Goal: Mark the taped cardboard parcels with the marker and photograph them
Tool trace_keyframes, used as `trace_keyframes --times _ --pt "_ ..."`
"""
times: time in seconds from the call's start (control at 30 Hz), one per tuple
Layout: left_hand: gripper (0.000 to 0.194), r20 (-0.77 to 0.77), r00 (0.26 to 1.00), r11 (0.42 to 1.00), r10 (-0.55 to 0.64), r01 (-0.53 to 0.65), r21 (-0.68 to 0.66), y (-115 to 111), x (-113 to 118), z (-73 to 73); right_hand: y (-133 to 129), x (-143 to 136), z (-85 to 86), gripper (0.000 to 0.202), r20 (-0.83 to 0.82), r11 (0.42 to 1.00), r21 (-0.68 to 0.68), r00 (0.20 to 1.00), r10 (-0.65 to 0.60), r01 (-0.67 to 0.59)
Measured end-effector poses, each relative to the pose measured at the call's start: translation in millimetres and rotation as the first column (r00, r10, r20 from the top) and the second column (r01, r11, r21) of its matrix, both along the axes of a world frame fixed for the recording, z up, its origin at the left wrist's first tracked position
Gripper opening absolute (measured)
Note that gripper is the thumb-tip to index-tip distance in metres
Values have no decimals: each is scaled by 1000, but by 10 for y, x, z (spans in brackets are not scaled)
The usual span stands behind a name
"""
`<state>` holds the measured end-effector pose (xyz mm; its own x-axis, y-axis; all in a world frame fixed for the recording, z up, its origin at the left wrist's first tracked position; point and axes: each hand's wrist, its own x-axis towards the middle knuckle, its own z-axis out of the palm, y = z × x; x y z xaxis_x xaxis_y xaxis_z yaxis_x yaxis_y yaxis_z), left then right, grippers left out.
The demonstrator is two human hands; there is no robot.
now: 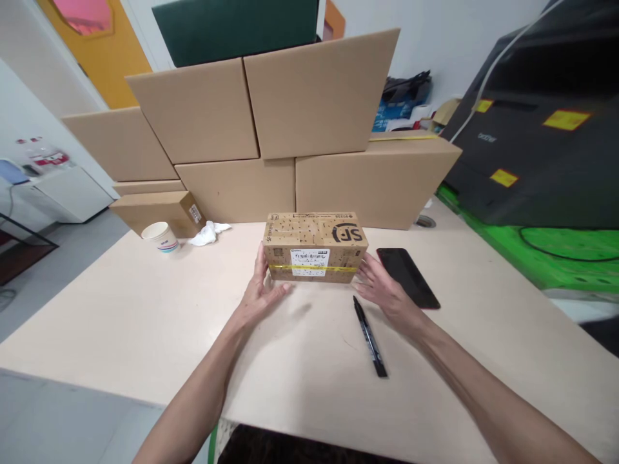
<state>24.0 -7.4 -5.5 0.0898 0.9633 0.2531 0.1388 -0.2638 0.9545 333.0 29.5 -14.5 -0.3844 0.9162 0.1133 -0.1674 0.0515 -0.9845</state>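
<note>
A small printed cardboard box point(285, 256) sits on the table in front of me, with a white label on its front face and a yellow strip of tape across it. My left hand point(258, 293) lies along its left side, fingers against the edge and thumb stretched out before the front face. At the right end, my right hand point(380, 287) has its fingers pressed to the lower corner, so the box is held between both hands. A black marker pen point(370, 338), capped, lies nearer to me by the right hand. Beyond that hand rests a dark smartphone point(409, 277).
Large plain cardboard boxes point(213, 109) are stacked along the back of the table point(120, 309). On the left stand a paper cup point(160, 237), a crumpled white tissue point(209, 233) and a narrow brown box point(149, 209). A black printer point(522, 148) stands on something green at right.
</note>
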Motion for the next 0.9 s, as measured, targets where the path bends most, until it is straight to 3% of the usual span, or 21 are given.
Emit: trace_keyframes --times 0.13,0.37,0.57,0.67,0.77,0.9 --pt "117 74 995 996 73 -76 37 -2 -26 1 -15 10 2 71 -83 999 -11 996 -32 31" --pt "69 141 979 977 149 -168 133 -54 -54 141 -74 90 194 53 -169 987 8 973 -156 160" --pt "64 92 985 978 144 -156 137 -72 -52 167 -83 87 240 51 -198 981 28 963 -185 194" --pt "78 187 979 993 79 -92 67 -69 -36 130 -101 91 282 51 -213 978 35 958 -194 206" --pt "89 247 965 994 93 -105 36 -59 -24 95 -124 102 336 49 -217 973 60 955 -204 221" --pt "72 235 962 986 141 -157 55 -47 -20 91 -135 91 356 46 -215 970 75 954 -209 229"
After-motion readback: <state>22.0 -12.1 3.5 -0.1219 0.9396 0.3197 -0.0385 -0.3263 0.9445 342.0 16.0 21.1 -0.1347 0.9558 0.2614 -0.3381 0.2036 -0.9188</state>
